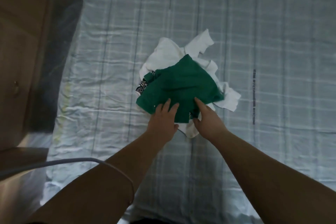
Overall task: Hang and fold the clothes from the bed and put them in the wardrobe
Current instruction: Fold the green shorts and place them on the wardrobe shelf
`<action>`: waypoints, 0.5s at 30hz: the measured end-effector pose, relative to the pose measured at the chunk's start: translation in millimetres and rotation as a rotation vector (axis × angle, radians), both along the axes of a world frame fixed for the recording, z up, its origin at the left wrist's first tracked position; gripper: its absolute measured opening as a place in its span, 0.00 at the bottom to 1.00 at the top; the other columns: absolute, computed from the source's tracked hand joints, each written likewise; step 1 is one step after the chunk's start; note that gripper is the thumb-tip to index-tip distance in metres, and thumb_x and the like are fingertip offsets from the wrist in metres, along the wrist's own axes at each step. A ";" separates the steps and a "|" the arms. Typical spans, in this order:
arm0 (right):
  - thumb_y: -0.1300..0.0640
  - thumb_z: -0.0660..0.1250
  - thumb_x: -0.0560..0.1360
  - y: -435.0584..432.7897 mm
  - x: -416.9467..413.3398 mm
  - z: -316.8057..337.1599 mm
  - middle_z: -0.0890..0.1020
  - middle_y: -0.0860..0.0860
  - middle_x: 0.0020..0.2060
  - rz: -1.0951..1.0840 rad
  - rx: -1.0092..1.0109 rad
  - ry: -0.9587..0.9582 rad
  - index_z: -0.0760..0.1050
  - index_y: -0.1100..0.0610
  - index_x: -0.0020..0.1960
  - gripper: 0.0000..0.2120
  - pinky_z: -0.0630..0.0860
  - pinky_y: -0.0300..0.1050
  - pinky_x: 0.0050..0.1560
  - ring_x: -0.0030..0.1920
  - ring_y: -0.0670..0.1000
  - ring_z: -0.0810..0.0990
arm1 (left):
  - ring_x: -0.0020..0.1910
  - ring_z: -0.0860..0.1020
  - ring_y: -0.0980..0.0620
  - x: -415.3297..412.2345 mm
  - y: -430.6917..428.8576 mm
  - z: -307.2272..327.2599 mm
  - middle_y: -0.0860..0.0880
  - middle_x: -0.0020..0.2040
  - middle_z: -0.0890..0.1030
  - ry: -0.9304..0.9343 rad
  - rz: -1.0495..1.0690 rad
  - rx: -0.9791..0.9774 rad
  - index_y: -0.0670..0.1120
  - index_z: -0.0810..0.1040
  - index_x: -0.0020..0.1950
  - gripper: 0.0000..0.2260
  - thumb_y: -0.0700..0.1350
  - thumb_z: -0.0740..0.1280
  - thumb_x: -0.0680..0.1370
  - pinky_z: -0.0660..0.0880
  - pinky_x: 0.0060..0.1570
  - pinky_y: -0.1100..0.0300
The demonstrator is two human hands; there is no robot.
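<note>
1. The clothes sit in one heap in the middle of the bed (pixel 254 23), on its pale checked sheet.
2. A green garment (pixel 183 82) tops the heap, with white garments (pixel 167 51) under it and a black-and-white patterned piece (pixel 141 88) peeking out at its left.
3. The left hand (pixel 163 117) lays fairly straight fingers on the green garment's near edge; I cannot tell whether its thumb clamps the cloth.
4. The right hand (pixel 207 120) pinches the same edge, forefinger above, thumb below.
5. A grey cable (pixel 54 162) crosses the lower left.
</note>
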State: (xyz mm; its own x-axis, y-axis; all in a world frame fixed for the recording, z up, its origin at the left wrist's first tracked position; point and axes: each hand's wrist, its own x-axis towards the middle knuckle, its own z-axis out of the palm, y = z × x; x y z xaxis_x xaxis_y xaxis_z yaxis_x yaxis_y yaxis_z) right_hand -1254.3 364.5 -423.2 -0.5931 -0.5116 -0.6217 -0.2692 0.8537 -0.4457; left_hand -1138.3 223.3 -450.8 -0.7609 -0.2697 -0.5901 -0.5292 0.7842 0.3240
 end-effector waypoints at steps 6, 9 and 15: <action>0.67 0.62 0.74 -17.6 -7.3 -18.5 0.73 0.60 0.60 -0.093 -0.073 0.051 0.66 0.53 0.72 0.28 0.73 0.51 0.58 0.57 0.59 0.75 | 0.61 0.70 0.41 -7.5 -13.1 -18.8 0.44 0.68 0.71 0.132 -0.025 -0.131 0.51 0.67 0.74 0.27 0.41 0.67 0.75 0.70 0.58 0.48; 0.68 0.63 0.71 -14.8 -2.4 -9.8 0.76 0.56 0.54 -0.132 -0.142 0.019 0.73 0.52 0.64 0.23 0.70 0.43 0.50 0.52 0.54 0.75 | 0.57 0.73 0.42 -10.8 -21.0 -10.5 0.45 0.62 0.75 0.167 0.048 -0.009 0.50 0.70 0.69 0.24 0.37 0.65 0.75 0.74 0.55 0.47; 0.66 0.63 0.70 -8.2 3.1 34.6 0.81 0.47 0.44 -0.545 -0.308 -0.152 0.77 0.50 0.49 0.14 0.80 0.48 0.49 0.46 0.50 0.80 | 0.50 0.75 0.47 -6.4 -27.4 37.1 0.48 0.49 0.79 0.348 0.236 0.255 0.46 0.78 0.56 0.12 0.38 0.66 0.73 0.73 0.49 0.52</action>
